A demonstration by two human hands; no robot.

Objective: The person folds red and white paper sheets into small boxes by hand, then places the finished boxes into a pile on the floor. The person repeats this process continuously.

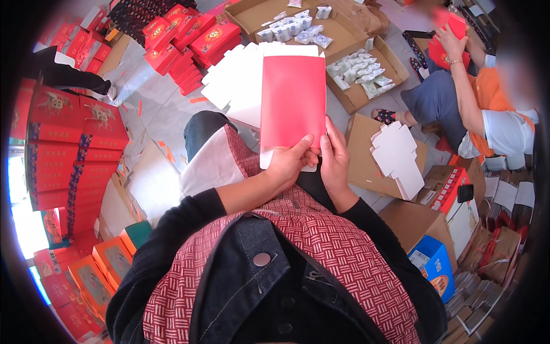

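Note:
I hold a red cardboard piece upright in front of me, with white board along its edges and below it; it looks like a flat or partly folded box. My left hand is closed on its lower edge, thumb on the red face. On the lower right corner my right hand grips the side edge, its fingers partly behind the board. Just beyond, fanned white box blanks lie in a stack, partly hidden by the red piece.
Two open cardboard trays hold several small wrapped packets. Finished red boxes are piled ahead, and more red cartons are stacked at left. White blanks lie on cardboard at right. A co-worker handles red card nearby.

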